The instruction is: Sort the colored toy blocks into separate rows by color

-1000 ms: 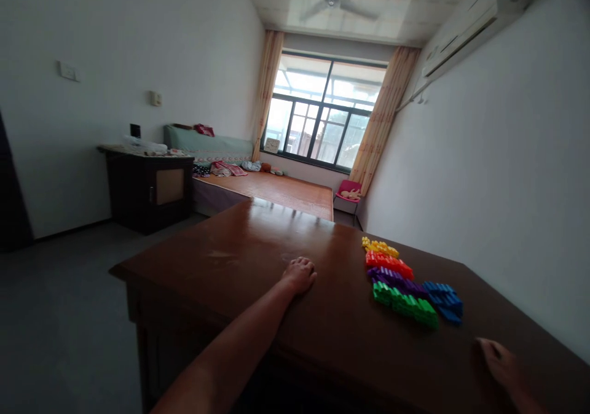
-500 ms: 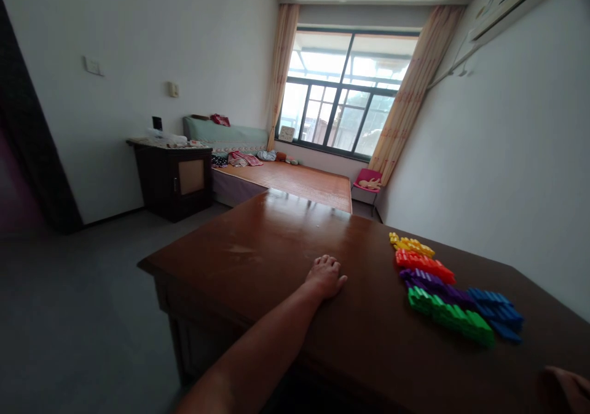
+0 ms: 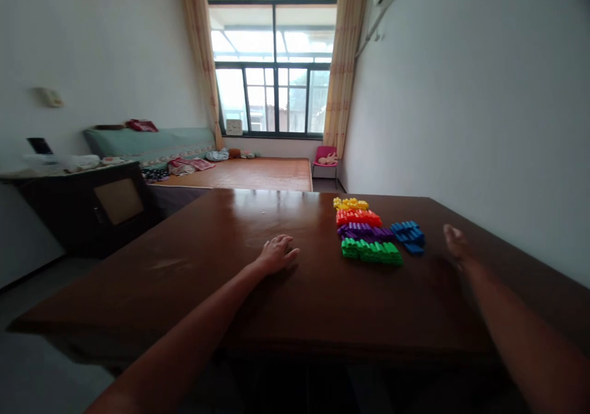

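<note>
My left hand (image 3: 278,254) rests on the brown table, palm down, its fingers spread and holding nothing. To its right lie small plastic pieces grouped by colour in rows. Yellow pieces (image 3: 350,204) are farthest, then orange-red pieces (image 3: 358,218), purple pieces (image 3: 366,232) and, nearest me, green pieces (image 3: 371,251). A group of blue pieces (image 3: 408,236) sits beside the purple row on its right. My right hand (image 3: 455,243) is over the table to the right of the blue pieces, apart from them. Motion blurs its fingers, so I cannot tell their shape.
The glossy brown table (image 3: 184,291) spans the foreground, with a white wall (image 3: 461,94) along its right. Behind it are a bed (image 3: 258,173), a pink chair (image 3: 326,156) and a window (image 3: 276,70). A dark cabinet (image 3: 120,199) stands at the left.
The view has turned right and levelled, so the plastic pieces appear nearer the middle. My right hand has come from the lower right edge to beside the blue pieces. My left hand stays on the table.
</note>
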`<action>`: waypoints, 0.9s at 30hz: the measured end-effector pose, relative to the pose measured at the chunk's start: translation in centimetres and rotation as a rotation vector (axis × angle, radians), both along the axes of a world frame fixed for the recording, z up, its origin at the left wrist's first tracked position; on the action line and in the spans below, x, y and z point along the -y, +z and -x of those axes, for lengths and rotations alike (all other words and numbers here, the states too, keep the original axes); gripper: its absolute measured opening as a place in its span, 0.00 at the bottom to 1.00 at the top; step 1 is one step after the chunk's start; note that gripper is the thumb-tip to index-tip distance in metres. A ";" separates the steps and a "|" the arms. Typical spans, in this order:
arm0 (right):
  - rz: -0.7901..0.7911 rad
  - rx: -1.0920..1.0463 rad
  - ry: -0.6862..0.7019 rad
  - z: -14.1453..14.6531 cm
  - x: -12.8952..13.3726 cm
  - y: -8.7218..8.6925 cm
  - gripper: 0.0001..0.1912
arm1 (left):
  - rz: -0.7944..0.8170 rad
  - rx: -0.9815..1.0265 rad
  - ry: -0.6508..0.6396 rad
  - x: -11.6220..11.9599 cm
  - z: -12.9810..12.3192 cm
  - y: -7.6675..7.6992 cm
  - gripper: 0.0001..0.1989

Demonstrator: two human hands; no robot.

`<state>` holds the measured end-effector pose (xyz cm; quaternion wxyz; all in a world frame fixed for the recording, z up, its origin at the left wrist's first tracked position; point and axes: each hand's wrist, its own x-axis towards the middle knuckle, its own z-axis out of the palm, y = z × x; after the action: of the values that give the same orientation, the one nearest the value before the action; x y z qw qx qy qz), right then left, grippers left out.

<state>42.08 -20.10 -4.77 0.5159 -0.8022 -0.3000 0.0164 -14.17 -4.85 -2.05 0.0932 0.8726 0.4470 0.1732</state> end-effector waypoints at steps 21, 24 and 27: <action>0.102 0.324 0.416 8.0 -7.8 0.1 0.25 | -0.331 -0.140 -0.591 5.8 -20.9 1.4 0.31; 0.096 0.354 0.440 10.9 -8.1 -0.2 0.25 | -0.339 -0.161 -0.549 5.0 -18.4 1.2 0.28; 0.080 0.381 0.455 14.5 -9.0 -0.6 0.26 | -0.346 -0.188 -0.531 3.8 -14.9 1.3 0.27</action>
<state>27.59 -11.14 -5.38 0.4015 -0.7226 -0.5627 -0.0074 0.69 -8.62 -0.73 -0.0563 0.9737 0.1747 0.1351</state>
